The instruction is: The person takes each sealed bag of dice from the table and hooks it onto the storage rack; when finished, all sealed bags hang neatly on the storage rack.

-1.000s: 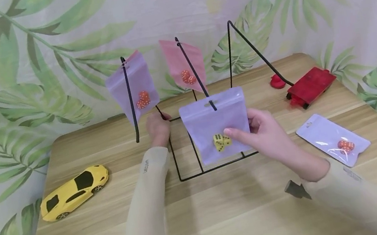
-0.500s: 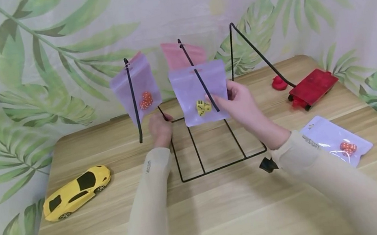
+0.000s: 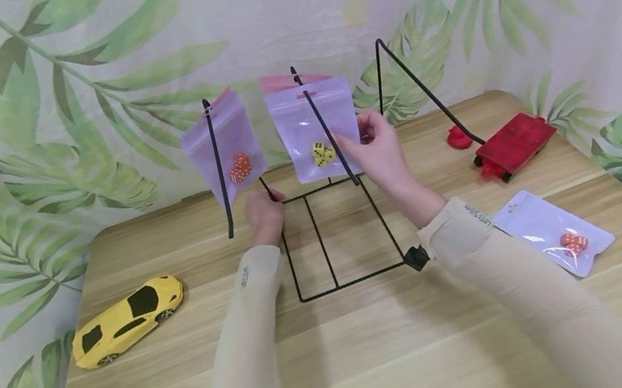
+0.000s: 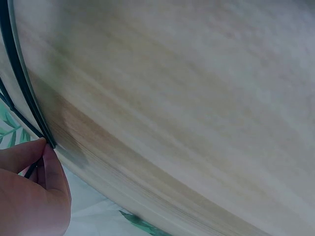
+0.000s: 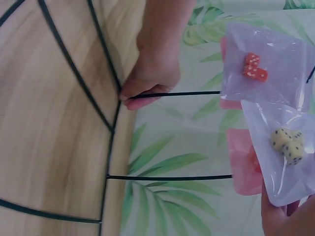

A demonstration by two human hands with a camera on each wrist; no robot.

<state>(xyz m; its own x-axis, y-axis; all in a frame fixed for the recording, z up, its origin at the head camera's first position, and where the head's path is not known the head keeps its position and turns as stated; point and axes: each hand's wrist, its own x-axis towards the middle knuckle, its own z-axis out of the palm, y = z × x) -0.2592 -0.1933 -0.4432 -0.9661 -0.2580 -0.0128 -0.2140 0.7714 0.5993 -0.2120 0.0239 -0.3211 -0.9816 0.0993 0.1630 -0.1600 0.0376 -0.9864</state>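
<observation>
My left hand (image 3: 266,216) pinches the black wire rack (image 3: 318,296) at its back left corner; the left wrist view shows thumb and finger on the wire (image 4: 30,93). My right hand (image 3: 382,152) holds a purple zip bag (image 3: 297,134) with yellow dice by its right edge. That bag is threaded on the rack's middle hook, in front of a pink bag (image 3: 276,81) mostly hidden behind it. On the left hook hangs another purple bag (image 3: 236,128) with orange-red dice, a pink one peeking out behind. The right hook (image 3: 422,85) carries no bag.
A purple bag (image 3: 529,220) with orange-red dice lies flat on the table (image 3: 374,360) at right. Behind it sits a red toy vehicle (image 3: 517,144) beside a small red piece (image 3: 459,136). A yellow toy car (image 3: 126,321) stands at left. Leaf-patterned cloth (image 3: 114,69) hangs behind.
My right hand has moved the purple bag with yellow dice back along the middle hook, away from its front tip, towards the pink bag. The left hand stays at the rack's corner.
</observation>
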